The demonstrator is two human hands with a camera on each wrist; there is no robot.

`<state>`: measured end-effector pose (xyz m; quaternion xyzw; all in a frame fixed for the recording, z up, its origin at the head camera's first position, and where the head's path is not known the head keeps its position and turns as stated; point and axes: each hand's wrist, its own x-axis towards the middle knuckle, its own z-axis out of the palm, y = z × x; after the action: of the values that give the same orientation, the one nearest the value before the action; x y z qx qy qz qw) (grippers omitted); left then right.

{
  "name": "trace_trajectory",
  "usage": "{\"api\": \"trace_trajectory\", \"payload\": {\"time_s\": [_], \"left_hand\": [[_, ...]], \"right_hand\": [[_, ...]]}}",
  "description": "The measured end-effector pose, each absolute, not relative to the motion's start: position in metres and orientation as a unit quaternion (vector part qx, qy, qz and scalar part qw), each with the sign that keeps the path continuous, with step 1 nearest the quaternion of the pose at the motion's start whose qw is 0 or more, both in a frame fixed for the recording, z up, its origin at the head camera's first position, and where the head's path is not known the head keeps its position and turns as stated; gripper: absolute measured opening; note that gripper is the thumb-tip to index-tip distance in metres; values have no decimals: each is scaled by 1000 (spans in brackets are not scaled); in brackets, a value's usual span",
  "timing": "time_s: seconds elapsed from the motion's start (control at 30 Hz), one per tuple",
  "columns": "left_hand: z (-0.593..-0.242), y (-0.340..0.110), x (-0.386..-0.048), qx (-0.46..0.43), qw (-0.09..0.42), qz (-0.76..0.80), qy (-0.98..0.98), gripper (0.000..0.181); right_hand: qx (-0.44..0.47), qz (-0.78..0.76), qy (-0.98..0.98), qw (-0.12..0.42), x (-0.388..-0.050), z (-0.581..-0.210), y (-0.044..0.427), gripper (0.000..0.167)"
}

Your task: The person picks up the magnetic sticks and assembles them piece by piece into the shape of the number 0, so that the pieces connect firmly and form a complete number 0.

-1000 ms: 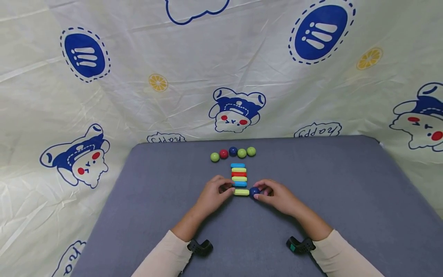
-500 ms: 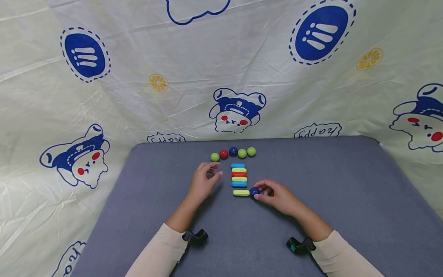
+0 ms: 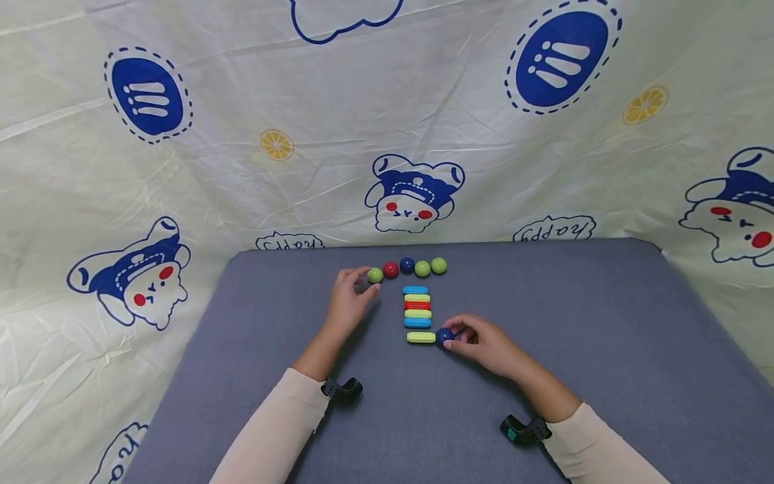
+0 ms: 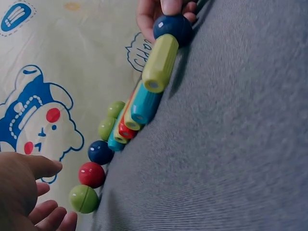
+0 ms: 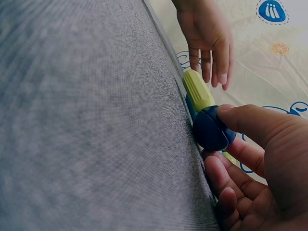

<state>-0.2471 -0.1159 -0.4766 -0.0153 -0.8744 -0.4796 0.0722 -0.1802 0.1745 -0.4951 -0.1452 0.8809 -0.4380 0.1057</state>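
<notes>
Blue near ball [image 3: 443, 335], head view, sits at right end of near yellow rod [image 3: 420, 337], right hand [image 3: 486, 345] pinching it, probably for steadiness; left wrist view, left hand [image 4: 19, 192] fingers wide beside far-left green ball [image 4: 83, 198]; right wrist view, rod butts ball, perhaps magnetically.

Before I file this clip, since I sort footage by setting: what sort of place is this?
Probably a staged tabletop recording spot: a grey table, a wrinkled cartoon-printed sheet behind it, and black wrist devices on both arms.
</notes>
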Motion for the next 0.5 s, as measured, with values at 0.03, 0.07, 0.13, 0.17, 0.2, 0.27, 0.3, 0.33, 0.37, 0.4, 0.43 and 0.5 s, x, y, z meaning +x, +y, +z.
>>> {"api": "trace_trajectory", "payload": {"time_s": [0.03, 0.07, 0.13, 0.17, 0.2, 0.27, 0.3, 0.33, 0.37, 0.4, 0.43, 0.5], "left_hand": [[-478, -115, -249, -12, 72, -479, -875, 44], [-479, -115, -251, -9, 71, -478, -876, 45], [-482, -113, -256, -2, 67, -479, -875, 46], [-484, -113, -259, 0, 64, -480, -875, 46], [-485, -112, -261, 2, 62, -482, -874, 47], [-488, -111, -266, 7, 57, -486, -872, 48], [-489, -111, -268, 8, 56, -487, -872, 49], [-490, -110, -271, 8, 57, -489, -870, 49], [-490, -110, -273, 7, 60, -490, -869, 49], [-491, -109, -275, 5, 64, -490, -870, 49], [-491, -108, -277, 2, 67, -490, -869, 49], [-491, -107, -281, -4, 73, -486, -871, 48]], "right_hand": [[-143, -438, 881, 106, -180, -495, 174, 33], [-144, -437, 882, 106, -180, -495, 175, 33], [-140, -437, 882, 106, -180, -495, 175, 33], [-138, -437, 882, 105, -180, -494, 175, 32], [-138, -437, 883, 105, -179, -494, 175, 32], [-143, -436, 882, 103, -179, -494, 175, 33], [-142, -438, 882, 103, -179, -494, 175, 32], [-144, -439, 881, 102, -179, -494, 175, 32], [-147, -440, 880, 102, -179, -494, 175, 33], [-150, -441, 879, 101, -179, -494, 176, 33], [-152, -441, 879, 100, -179, -494, 176, 33], [-151, -445, 877, 99, -179, -495, 177, 33]]}}
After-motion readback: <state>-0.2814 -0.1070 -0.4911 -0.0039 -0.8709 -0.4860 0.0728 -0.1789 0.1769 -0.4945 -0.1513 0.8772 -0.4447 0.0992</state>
